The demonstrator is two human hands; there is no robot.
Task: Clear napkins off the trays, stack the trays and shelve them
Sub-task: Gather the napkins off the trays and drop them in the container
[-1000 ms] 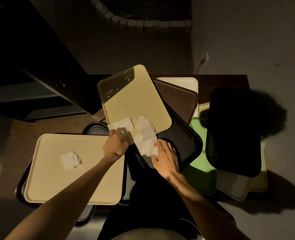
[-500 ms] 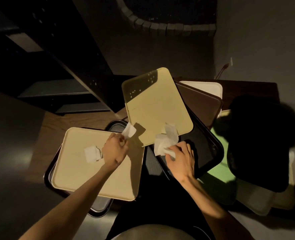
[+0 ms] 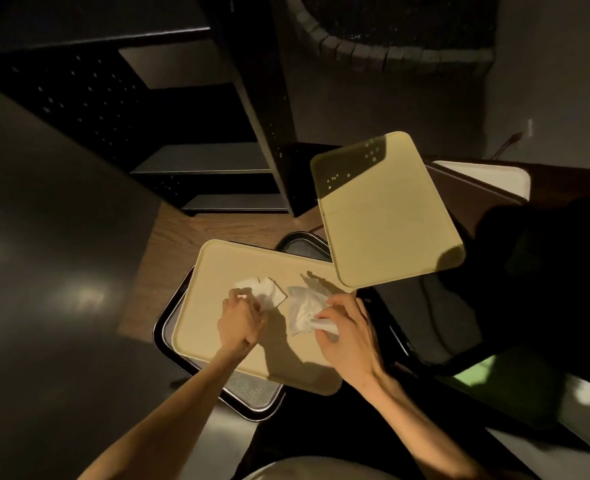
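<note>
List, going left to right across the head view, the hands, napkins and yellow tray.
left hand → flat napkin → crumpled napkin → right hand → yellow tray

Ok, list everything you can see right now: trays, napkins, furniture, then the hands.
cream tray: 1, cream, lower centre, on top of a black tray
yellow tray: 1, pale yellow, upper right of the cream one, bare, overlapping other trays
black trays: at least 2, black, one under the cream tray, one to its right
brown tray: 1, brown, behind the yellow tray
white tray: 1, white, far right, mostly covered
green tray: 1, green, lower right, partly shadowed
napkins: several, white, crumpled, over the cream tray
table: 1, wood, under the trays
shelf unit: 1, black, upper left
left hand: gripping napkins
right hand: gripping napkins
</note>
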